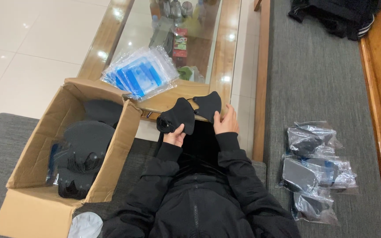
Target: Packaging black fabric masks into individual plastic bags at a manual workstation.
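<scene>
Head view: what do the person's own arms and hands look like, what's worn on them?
Both arms are covered by long black sleeves of a dark zip-front jacket, ending in snug ribbed cuffs at the wrists. The left hand and right hand are bare: no gloves, and no rings, watch or markings show.

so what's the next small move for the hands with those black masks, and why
Probably lay the single black mask from the right hand onto the stack of black masks in the left hand. The two sit side by side, almost touching, and the sealed bags on the right each seem to hold several.
</scene>
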